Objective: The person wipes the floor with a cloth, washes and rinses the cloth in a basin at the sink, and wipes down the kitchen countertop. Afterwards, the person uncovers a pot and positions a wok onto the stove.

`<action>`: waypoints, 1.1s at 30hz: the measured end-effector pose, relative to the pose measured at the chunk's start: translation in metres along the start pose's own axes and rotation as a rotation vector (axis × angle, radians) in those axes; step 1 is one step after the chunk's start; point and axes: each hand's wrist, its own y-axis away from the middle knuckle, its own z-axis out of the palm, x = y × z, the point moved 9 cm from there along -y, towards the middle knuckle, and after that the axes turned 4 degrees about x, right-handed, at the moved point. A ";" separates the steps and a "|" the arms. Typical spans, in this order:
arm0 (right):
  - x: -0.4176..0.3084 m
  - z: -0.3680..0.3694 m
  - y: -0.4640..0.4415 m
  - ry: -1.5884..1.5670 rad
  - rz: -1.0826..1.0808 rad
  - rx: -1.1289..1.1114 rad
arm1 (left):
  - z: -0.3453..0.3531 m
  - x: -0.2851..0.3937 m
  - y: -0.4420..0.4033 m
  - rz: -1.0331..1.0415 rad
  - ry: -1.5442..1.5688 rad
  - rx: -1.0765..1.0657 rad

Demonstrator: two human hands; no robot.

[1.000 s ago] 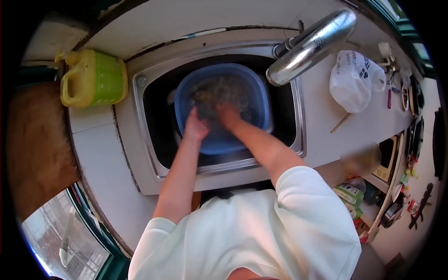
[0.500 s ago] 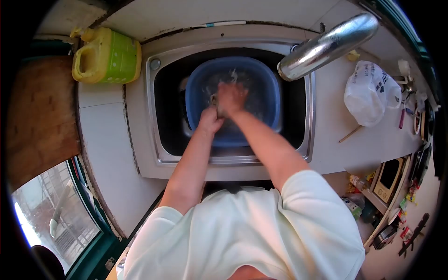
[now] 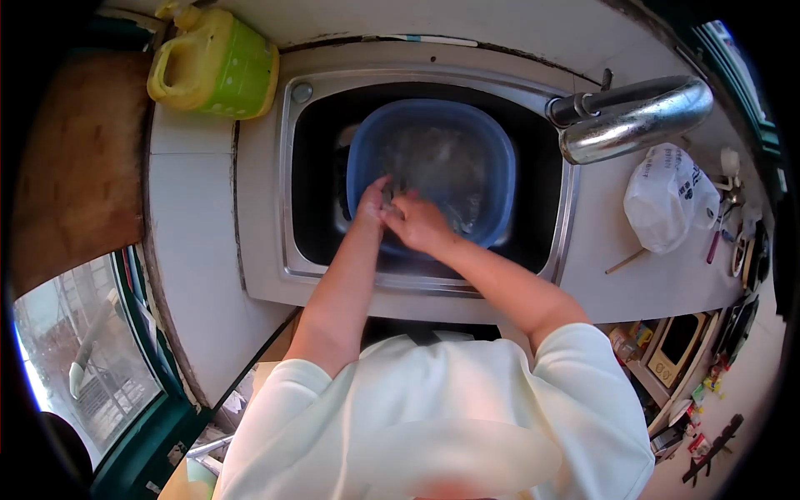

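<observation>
A blue basin [image 3: 505,171] of cloudy water sits in the dark sink [image 3: 537,179] with a steel rim. Over the basin's near left part, my left hand [image 3: 372,200] is closed around something small and greyish that I cannot make out. My right hand [image 3: 419,223] is beside it, its fingers bent together against the same spot. Whatever lies between the fingers is too small and blurred to name. The steel faucet [image 3: 637,121] reaches in from the right, its spout over the sink's right edge.
A yellow-green jug [image 3: 218,65] stands on the counter at the upper left. To the right lie a white plastic bag [image 3: 669,198], a thin stick [image 3: 626,261] and some utensils. A brown board [image 3: 79,167] and a window [image 3: 87,358] are at the far left.
My right hand has come down from the basin's middle to beside my left hand, near the basin's near left side. The camera view has shifted, so the sink appears further right.
</observation>
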 end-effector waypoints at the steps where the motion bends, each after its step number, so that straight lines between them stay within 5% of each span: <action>1: -0.013 -0.005 0.005 0.056 -0.018 0.036 | 0.003 -0.004 -0.001 -0.078 0.019 -0.045; 2: -0.025 -0.008 0.008 0.112 -0.036 0.074 | 0.007 -0.011 -0.003 -0.156 0.038 -0.091; 3: -0.031 -0.011 0.010 0.167 -0.054 0.111 | 0.031 -0.006 0.008 0.062 0.008 -0.255; 6: 0.011 -0.035 -0.030 0.016 -0.043 0.485 | 0.046 -0.006 0.048 0.327 0.002 -0.194; 7: 0.032 -0.033 -0.049 0.169 -0.003 0.520 | 0.033 -0.003 0.044 0.314 -0.254 0.078; 10: 0.086 -0.042 -0.086 0.304 0.249 0.361 | 0.048 0.012 0.065 0.423 -0.264 0.059; 11: 0.083 -0.058 -0.075 0.425 0.207 0.464 | 0.046 0.022 0.082 0.423 -0.410 0.152; 13: 0.055 -0.088 -0.056 0.660 0.090 0.675 | 0.044 0.070 0.119 0.825 -0.701 0.281; 14: 0.077 -0.058 -0.058 0.625 0.048 0.540 | 0.044 0.086 0.139 1.021 -0.856 0.348; 16: 0.131 0.017 -0.065 0.560 -0.051 0.286 | 0.013 0.104 0.135 1.069 -0.779 0.497; 17: 0.101 0.013 -0.064 0.683 -0.078 0.207 | 0.001 0.111 0.135 1.092 -0.734 0.573; 20: 0.169 -0.004 -0.098 -0.253 0.343 0.671 | 0.010 0.075 0.137 0.540 -0.324 0.387; 21: 0.146 -0.012 -0.093 -1.012 0.573 0.719 | 0.003 0.074 0.124 0.537 -0.244 0.315; 24: 0.112 -0.022 -0.127 -1.025 0.404 0.876 | -0.005 0.069 0.109 0.537 -0.111 0.140; 26: 0.065 0.010 -0.146 -0.584 0.230 0.619 | -0.013 0.070 0.107 0.560 -0.041 0.203; 28: 0.010 0.037 -0.117 -0.110 0.049 0.679 | -0.035 0.075 0.100 0.613 -0.001 0.282; 32: -0.032 0.067 -0.040 -0.067 -0.382 0.192 | -0.052 0.080 0.097 0.562 0.092 0.205; 33: -0.023 0.076 -0.020 -0.096 -0.386 -0.051 | -0.045 0.085 0.097 0.622 -0.206 0.231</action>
